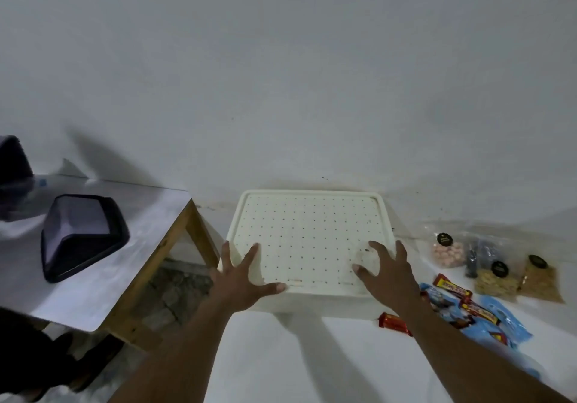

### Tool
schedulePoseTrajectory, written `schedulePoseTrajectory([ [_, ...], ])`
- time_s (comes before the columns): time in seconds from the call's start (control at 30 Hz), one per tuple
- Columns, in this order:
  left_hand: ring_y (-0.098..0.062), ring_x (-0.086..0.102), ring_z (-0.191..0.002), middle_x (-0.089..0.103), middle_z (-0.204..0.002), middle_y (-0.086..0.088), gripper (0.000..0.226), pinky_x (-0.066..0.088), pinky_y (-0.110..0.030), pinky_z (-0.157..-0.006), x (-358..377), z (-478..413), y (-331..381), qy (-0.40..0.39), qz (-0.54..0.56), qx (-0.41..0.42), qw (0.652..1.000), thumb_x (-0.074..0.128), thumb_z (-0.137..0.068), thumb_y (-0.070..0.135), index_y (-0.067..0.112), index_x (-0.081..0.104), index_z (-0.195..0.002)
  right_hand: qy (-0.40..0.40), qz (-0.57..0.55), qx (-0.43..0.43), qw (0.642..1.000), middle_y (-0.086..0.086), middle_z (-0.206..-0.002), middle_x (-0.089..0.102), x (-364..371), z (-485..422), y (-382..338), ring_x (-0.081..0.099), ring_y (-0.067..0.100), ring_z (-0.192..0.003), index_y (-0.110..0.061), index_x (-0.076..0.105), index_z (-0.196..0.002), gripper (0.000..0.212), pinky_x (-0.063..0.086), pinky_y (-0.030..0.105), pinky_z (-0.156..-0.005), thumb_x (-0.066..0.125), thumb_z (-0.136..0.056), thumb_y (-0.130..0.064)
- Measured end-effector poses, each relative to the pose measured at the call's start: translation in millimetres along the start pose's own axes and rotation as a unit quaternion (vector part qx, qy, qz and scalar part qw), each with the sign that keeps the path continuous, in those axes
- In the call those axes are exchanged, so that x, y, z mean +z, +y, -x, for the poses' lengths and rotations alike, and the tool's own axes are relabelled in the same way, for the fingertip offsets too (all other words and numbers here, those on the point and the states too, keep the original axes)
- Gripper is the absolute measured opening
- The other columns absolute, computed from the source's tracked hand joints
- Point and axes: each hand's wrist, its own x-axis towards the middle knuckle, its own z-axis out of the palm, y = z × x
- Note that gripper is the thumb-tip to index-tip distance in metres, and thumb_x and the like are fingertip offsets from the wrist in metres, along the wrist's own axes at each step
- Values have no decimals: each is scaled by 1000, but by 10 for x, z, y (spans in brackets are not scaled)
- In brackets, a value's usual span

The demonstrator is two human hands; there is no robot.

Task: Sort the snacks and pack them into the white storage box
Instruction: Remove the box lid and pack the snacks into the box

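Observation:
The white storage box [307, 234] stands against the wall with its dotted lid on. My left hand [240, 278] is spread over its near left corner, fingers straight. Over the near right corner my right hand [385, 270] is spread the same way, fingertips at the lid. Right of the box lie the snacks: red and yellow bars [454, 288], blue wrappers [499, 318], a red bar [394, 323] beside my right forearm, and clear bags [496, 274] of nuts and pink sweets [445, 251] further back.
A low wooden table with a white top [103, 265] stands to the left. On it rests an upturned dark bin [82, 234], and another dark object [14, 168] shows at the far left edge. A white wall rises behind everything.

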Motion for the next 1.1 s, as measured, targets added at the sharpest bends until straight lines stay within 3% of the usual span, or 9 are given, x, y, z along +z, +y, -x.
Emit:
schedulePoseTrajectory([
  [0.27,-49,-6,-148,-36,-157,-3,139,12,-61,-119,-175,-439,-165,-10,-19,3,1000,51,-27,104,58,-4,-147,69,6,22,997,8,-150,22,200,-82,-157,45,37,-128,-43,31,-140,75,52,52,-92,52,-76,-76],
  [0.33,-46,2,-148,-24,-161,-2,130,17,-59,-119,-210,-434,-144,-2,36,-8,999,56,-34,100,57,10,-148,71,0,36,997,10,-145,27,186,-88,-193,47,36,-126,-44,34,-139,74,50,52,-96,54,-75,-76],
  [0.43,-39,24,-141,10,-157,-8,108,33,-52,-114,-261,-455,-125,48,110,-12,993,72,-52,82,46,30,-146,84,-1,48,995,11,-139,37,114,-102,-249,45,35,-126,-42,41,-135,71,43,50,-101,60,-73,-72],
  [0.53,-35,32,-133,29,-143,-10,104,38,-50,-109,-324,-470,-135,83,103,-11,991,77,-56,73,42,34,-145,117,0,49,992,11,-139,42,-7,-89,-299,41,33,-130,-40,47,-133,65,40,49,-102,64,-75,-66],
  [0.83,-30,42,-128,30,-139,-7,91,48,-42,-99,-534,-119,-140,188,175,49,965,75,-57,75,44,44,-137,163,-83,-2,983,11,-141,36,-186,232,-372,43,33,-130,-34,50,-132,62,45,48,-103,68,-78,-58],
  [1.1,-29,40,-130,30,-138,-3,86,53,-47,-97,-234,918,-362,269,151,54,950,70,-62,77,41,45,-137,166,-100,-51,980,12,-137,36,-97,1107,-84,48,34,-124,-32,50,-132,60,49,44,-98,71,-79,-53],
])
